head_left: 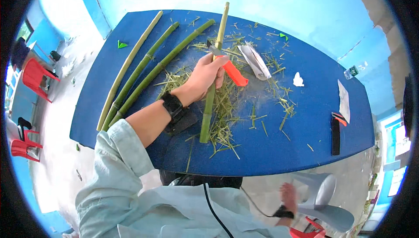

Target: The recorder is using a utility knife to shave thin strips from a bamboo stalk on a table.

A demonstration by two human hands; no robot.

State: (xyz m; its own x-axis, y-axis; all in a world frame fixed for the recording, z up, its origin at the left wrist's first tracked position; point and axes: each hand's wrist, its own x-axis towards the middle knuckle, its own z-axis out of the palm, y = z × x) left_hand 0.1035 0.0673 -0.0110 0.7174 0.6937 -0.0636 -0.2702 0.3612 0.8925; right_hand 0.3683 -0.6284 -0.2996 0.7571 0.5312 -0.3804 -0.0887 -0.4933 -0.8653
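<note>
My left hand (207, 76) is closed on an orange-handled utility knife (236, 74); its dark blade crosses a bamboo stalk (207, 118). This stalk lies lengthwise under the hand, peeled pale at its far end and green at its near end. Whether the fingers also grip the stalk is hidden. Thin bamboo shavings (223, 107) are heaped around it. Down at the lower right, off the table, my right hand (288, 195) hangs beside a grey chair, its fingers smeared by motion.
Left on the blue table (262, 150) lie one pale bamboo stalk (131, 65) and two green ones (142, 66). Folded paper (255, 62), a crumpled white tissue (298, 80) and another knife (339, 119) sit to the right. A grey chair (323, 201) stands near the table's front; red chairs (37, 77) stand at left.
</note>
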